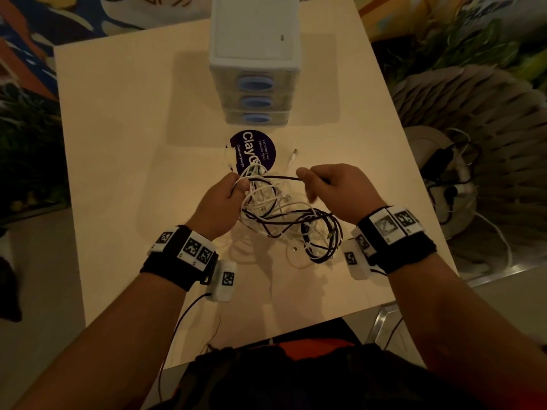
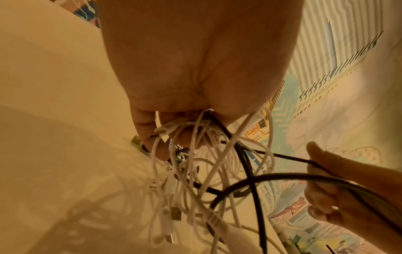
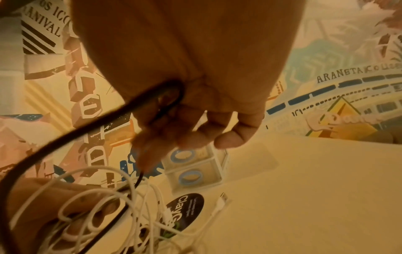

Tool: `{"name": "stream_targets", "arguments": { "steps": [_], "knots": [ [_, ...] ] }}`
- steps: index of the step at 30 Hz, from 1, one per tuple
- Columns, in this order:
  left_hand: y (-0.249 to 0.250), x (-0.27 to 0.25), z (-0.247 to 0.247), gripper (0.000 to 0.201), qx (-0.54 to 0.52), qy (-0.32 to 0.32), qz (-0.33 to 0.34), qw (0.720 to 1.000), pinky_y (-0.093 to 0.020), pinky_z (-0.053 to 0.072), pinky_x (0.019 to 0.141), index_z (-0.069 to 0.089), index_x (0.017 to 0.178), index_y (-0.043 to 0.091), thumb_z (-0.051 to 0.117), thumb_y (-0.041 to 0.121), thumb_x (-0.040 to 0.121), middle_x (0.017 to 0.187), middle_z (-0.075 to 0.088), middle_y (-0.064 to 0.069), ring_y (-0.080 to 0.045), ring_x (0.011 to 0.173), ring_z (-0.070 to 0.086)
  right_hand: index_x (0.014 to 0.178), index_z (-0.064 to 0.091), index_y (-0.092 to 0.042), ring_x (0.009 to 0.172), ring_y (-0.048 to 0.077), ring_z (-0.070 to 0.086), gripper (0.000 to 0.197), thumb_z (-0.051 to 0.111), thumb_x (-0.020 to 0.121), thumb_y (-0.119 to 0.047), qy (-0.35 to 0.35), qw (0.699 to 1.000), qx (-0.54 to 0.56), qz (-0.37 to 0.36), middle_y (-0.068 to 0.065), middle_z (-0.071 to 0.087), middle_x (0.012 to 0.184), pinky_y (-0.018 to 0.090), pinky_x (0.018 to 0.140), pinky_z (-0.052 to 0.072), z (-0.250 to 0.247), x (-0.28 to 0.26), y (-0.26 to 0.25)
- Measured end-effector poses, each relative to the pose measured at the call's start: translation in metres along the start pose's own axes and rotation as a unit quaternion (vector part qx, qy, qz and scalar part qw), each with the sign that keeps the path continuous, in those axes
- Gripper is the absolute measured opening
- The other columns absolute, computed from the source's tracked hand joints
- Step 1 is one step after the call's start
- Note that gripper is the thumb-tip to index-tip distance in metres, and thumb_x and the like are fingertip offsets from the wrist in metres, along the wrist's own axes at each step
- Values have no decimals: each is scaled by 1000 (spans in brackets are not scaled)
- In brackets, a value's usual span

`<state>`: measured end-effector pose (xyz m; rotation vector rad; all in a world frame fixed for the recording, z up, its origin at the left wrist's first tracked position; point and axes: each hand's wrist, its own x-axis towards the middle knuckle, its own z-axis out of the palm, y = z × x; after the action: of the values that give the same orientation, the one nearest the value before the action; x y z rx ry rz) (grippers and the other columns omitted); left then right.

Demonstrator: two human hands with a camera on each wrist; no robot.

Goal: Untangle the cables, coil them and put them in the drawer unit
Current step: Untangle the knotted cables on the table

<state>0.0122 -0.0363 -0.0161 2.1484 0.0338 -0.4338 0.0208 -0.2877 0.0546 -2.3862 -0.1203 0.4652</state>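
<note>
Gripping the cable tangle, left hand hides its strands; right hand pinches a black cable.

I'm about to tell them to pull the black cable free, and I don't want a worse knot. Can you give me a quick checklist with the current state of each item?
1. Right hand has a firm grip on the black cable: ok, pinched.
2. Left hand anchors the tangle of cables: ok, white loops gathered in its fingers.
3. Black cable runs free of the white loops: not ok, it crosses them at several places.
4. Black cable's plug end located: cannot tell.
5. Drawer unit open to receive a coil: not ok, all three drawers closed.
6. Table has room for laying out cable: ok.
</note>
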Motion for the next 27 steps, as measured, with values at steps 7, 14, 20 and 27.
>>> {"name": "stream_targets", "arguments": {
  "steps": [7,14,20,27],
  "knots": [
    [-5,-3,-3,28,8,10,-19,1000,-39,38,68,48,85,24,40,33,111,80,60,-8,-21,70,51,97,68,-27,76,11,67,21,48,104,-26,73,997,2,10,-12,71,71,37,79,54,-11,-9,23],
    [-4,-7,-1,32,23,10,-29,999,-39,36,66,46,84,20,39,37,110,76,56,-5,-22,69,49,101,49,-19,69,17,71,16,33,105,-17,56,996,41,54,-2,73,77,40,73,55,-6,-17,34],
    [-8,-5,-2,30,16,30,-64,997,-35,37,72,48,85,23,37,34,111,81,57,2,-25,80,54,95,58,-29,93,23,64,22,40,102,-18,19,991,-82,100,-6,71,95,41,83,51,-10,-18,54],
    [6,-12,4,29,-1,-10,5,1000,-25,40,64,49,86,25,37,29,112,75,59,8,4,61,51,143,45,-34,92,28,59,49,44,99,-15,-45,978,-174,102,11,70,109,36,74,46,4,-7,32]
  ]
}}
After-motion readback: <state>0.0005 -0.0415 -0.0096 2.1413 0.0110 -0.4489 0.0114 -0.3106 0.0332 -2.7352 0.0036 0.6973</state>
